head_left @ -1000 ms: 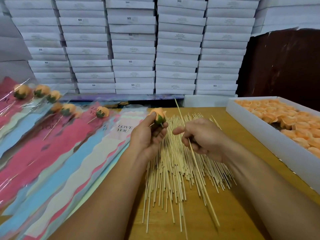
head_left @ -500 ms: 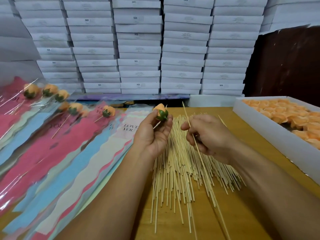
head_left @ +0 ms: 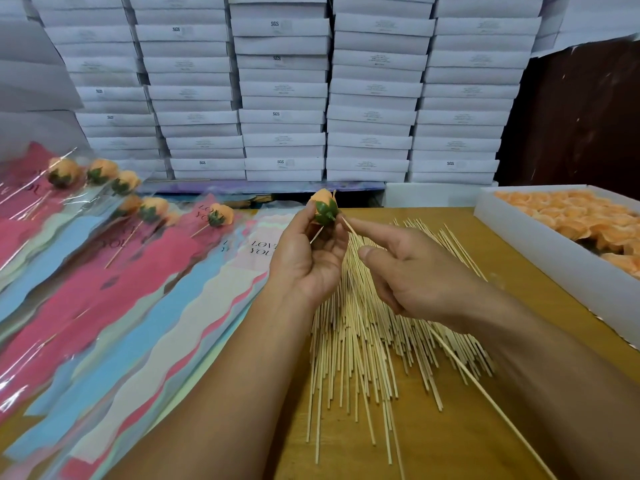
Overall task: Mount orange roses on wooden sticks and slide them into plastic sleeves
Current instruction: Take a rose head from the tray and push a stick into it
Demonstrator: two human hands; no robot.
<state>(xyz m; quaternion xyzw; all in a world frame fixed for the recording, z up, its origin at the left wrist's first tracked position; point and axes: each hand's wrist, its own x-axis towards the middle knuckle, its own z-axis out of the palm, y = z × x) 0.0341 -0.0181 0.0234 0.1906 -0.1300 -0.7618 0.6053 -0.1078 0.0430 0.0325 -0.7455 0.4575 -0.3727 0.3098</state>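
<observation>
Fingers of the left hand (head_left: 304,261) pinch an orange rose (head_left: 323,206); the right hand (head_left: 412,271) grips a stick (head_left: 485,396), its tip at the green base. Mounting is underway, and pushing in needs straight aim. Loose sticks (head_left: 360,341) lie beneath, sleeves (head_left: 194,306) left, rose box (head_left: 568,251) right.

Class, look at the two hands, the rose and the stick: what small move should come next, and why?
Probably push the stick on into the rose's green base. The left hand holds the rose with its base turned toward the right hand, which grips the stick with its tip right at that base. Whether the tip has entered yet cannot be told.
</observation>
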